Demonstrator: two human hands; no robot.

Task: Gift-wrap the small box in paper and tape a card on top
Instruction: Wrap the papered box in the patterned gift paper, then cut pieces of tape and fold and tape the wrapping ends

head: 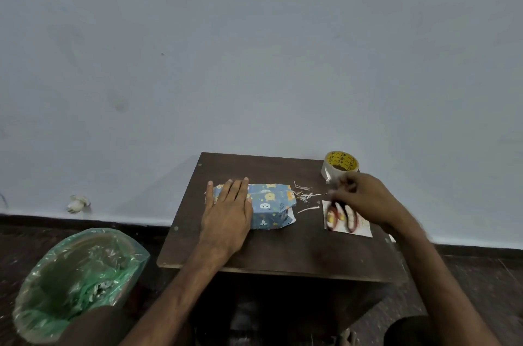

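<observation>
Two bare hands are over a small dark wooden table [283,249] set against a pale blue-grey wall; the left hand [226,212] lies flat, fingers straight and close together, pressing on the left part of the small box [271,207]; the box sits left of the table's middle, already covered in blue wrapping paper printed with little animals, its right end showing a folded flap with a white underside; the right hand [365,198] is blurred, fingers bent down between the tape roll [339,164] and the red-handled scissors [341,217], and I cannot tell whether it pinches anything; the tape roll stands at the far right corner, its core yellow with black print; the scissors lie on a white card [363,225] near the right edge; thin white paper scraps [304,195] are scattered between box and card; a bin lined with a green plastic bag [76,275] stands on the dark floor to the left.
</observation>
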